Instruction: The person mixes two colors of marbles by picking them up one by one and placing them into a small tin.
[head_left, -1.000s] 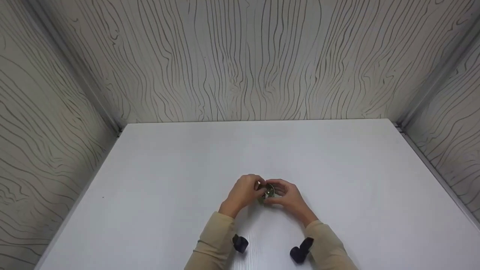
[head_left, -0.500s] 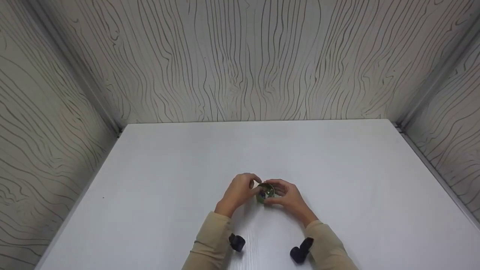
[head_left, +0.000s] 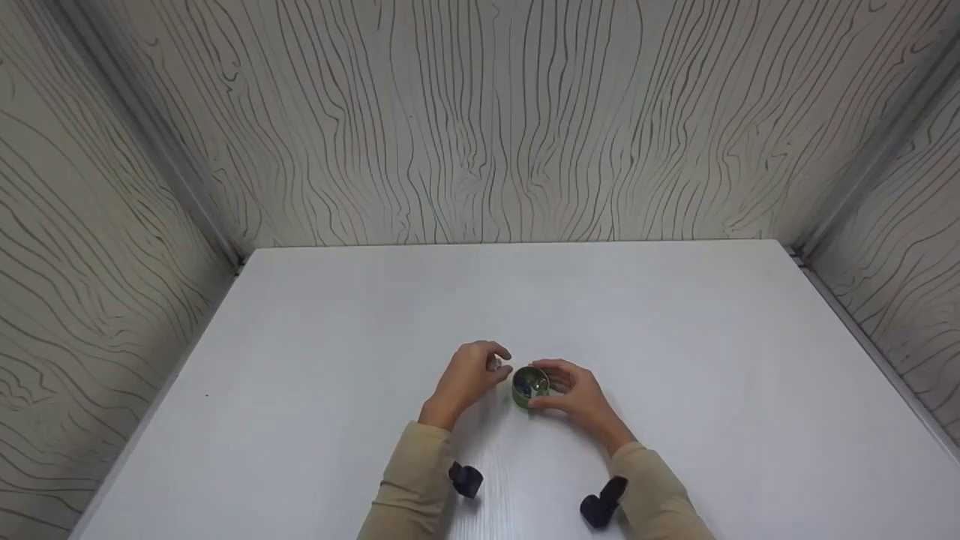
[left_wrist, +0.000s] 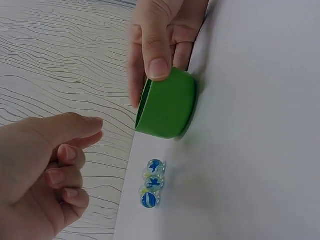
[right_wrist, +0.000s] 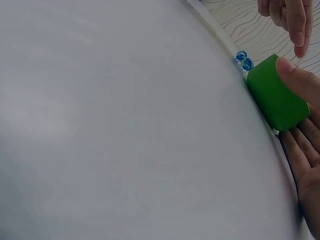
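A small round green cup (head_left: 520,400) stands on the table with its mouth upward. My right hand (head_left: 581,394) holds it from the right, thumb on the near side and fingers behind. Inside, blue and clear glassy marbles (head_left: 525,387) show. My left hand (head_left: 466,381) hovers just left of the cup, apart from it. In the left wrist view its thumb and index finger lie extended close together, the other fingers bent, with nothing visible between them. Several clear marbles (left_wrist: 153,183) with blue or yellow swirls lie in a cluster on the table beside the cup.
The white table (head_left: 337,322) extends around both hands. Wood-grain patterned panels (head_left: 480,127) rise behind it and at both sides. Small black devices (head_left: 466,481) are fixed at the cuffs of both beige sleeves (head_left: 412,472).
My left hand has drawn back from over the cup's mouth to the left, leaving the cup's opening uncovered. My right hand and the cup have stayed in place.
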